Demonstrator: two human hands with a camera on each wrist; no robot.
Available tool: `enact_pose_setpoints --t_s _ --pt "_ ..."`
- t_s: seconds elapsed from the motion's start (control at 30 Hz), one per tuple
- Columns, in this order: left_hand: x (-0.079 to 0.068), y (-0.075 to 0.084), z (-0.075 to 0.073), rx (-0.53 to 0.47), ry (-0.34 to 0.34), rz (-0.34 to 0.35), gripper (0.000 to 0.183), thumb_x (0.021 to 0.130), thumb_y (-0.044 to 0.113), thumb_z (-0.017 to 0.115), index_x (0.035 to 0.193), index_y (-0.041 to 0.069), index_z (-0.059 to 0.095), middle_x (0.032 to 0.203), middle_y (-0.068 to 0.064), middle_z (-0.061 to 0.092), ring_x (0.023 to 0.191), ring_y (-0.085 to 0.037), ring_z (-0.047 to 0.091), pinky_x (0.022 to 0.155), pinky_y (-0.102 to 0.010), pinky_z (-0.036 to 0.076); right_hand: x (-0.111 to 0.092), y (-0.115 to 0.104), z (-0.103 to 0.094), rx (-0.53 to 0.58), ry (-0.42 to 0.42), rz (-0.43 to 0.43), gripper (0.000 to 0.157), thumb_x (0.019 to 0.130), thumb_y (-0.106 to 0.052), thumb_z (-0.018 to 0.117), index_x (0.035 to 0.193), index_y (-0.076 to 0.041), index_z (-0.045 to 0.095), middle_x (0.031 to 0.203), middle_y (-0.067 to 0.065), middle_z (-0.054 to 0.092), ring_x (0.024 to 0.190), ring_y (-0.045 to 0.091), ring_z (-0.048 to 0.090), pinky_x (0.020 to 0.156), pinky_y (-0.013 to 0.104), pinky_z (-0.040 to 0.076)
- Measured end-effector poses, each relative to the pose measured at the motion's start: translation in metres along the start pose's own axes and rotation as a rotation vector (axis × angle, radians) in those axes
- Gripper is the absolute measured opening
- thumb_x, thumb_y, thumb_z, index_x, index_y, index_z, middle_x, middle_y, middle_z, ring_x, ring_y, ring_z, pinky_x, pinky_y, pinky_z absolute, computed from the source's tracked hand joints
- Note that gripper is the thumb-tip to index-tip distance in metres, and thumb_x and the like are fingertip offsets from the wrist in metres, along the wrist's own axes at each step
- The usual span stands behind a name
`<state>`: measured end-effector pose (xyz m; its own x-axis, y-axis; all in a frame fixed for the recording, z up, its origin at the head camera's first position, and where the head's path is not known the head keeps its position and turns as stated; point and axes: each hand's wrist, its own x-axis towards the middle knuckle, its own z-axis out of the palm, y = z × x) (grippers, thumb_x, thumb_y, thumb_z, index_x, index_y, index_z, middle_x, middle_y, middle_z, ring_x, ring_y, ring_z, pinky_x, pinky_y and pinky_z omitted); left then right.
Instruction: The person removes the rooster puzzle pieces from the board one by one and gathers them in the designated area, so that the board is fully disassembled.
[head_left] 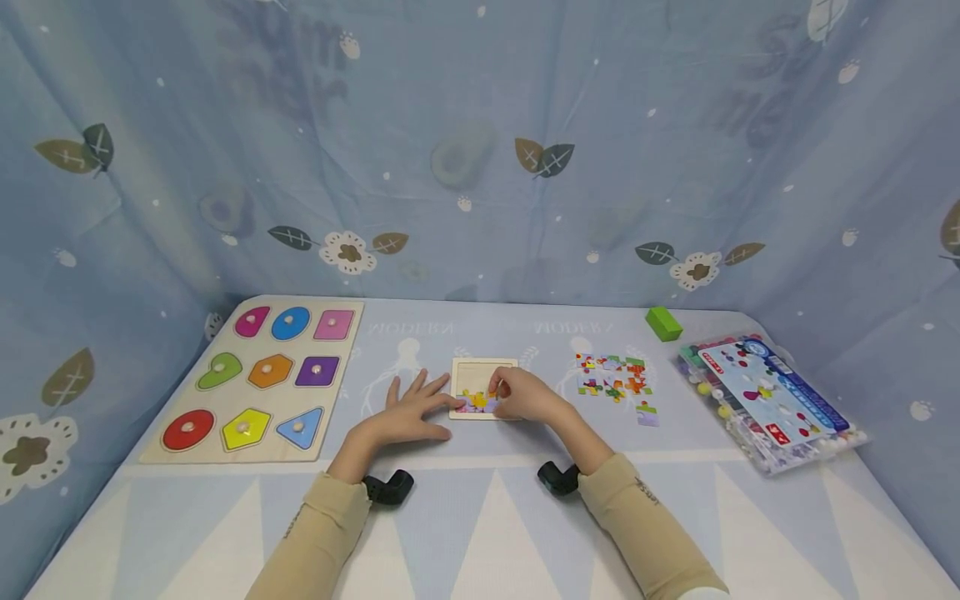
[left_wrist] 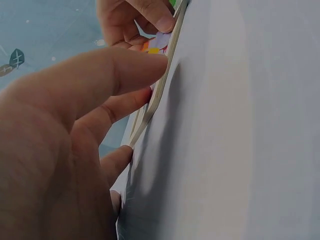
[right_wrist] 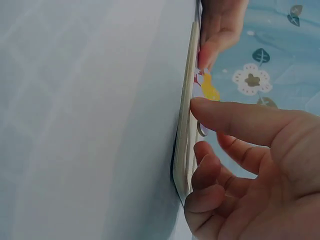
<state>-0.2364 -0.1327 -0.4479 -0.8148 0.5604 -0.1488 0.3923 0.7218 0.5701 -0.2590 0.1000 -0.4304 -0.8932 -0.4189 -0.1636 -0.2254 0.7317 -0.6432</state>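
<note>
A small wooden puzzle tray (head_left: 485, 363) lies flat on the table, with joined jigsaw pieces (head_left: 474, 401) along its near edge, coloured yellow, purple and red. My left hand (head_left: 414, 410) is spread at the tray's left side, its index fingertip resting on the pieces at the lower left corner. At the lower right of the tray, my right hand (head_left: 527, 394) has curled fingers and pinches a jigsaw piece (right_wrist: 202, 129), mostly hidden by thumb and fingers. In the right wrist view its thumb (right_wrist: 225, 117) sits right at the tray's edge.
Loose jigsaw pieces (head_left: 613, 387) lie right of the tray, one of them nearer the front. Further right are a green block (head_left: 663, 323) and a clear box of beads (head_left: 772, 400). A wooden shape board (head_left: 255, 408) with knobbed pieces occupies the left. A curtain (head_left: 480, 217) hangs behind.
</note>
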Motion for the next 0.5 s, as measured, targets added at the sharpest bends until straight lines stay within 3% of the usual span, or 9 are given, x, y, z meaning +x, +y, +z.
enact_pose_setpoints --t_s 0.17,0.3,0.5 --pt "0.0 0.0 -0.001 -0.003 0.001 0.002 0.048 0.08 0.037 0.064 0.126 0.024 0.057 0.153 -0.008 0.019 0.14 -0.038 -0.004 0.101 -0.063 -0.015 0.0 -0.001 -0.001 0.074 0.043 -0.014 0.016 0.078 -0.004 0.07 0.086 -0.01 0.057 0.08 0.0 0.058 0.074 0.015 0.052 0.065 0.027 0.043" --pt "0.0 -0.001 -0.001 0.003 0.0 0.005 0.048 0.08 0.037 0.064 0.126 0.024 0.056 0.154 -0.008 0.018 0.14 -0.038 -0.003 0.101 -0.063 -0.015 -0.002 0.001 -0.005 0.136 0.082 -0.005 0.017 0.08 -0.006 0.068 0.093 -0.011 0.06 0.083 0.001 0.061 0.074 0.015 0.055 0.063 0.027 0.045" --pt "-0.001 -0.001 0.0 -0.003 -0.001 0.019 0.05 0.08 0.036 0.064 0.128 0.024 0.056 0.154 -0.008 0.016 0.14 -0.038 -0.005 0.101 -0.063 -0.016 -0.014 0.012 -0.017 0.16 0.139 0.017 0.014 0.082 -0.007 0.067 0.095 -0.01 0.063 0.086 0.004 0.062 0.078 0.017 0.056 0.064 0.028 0.046"
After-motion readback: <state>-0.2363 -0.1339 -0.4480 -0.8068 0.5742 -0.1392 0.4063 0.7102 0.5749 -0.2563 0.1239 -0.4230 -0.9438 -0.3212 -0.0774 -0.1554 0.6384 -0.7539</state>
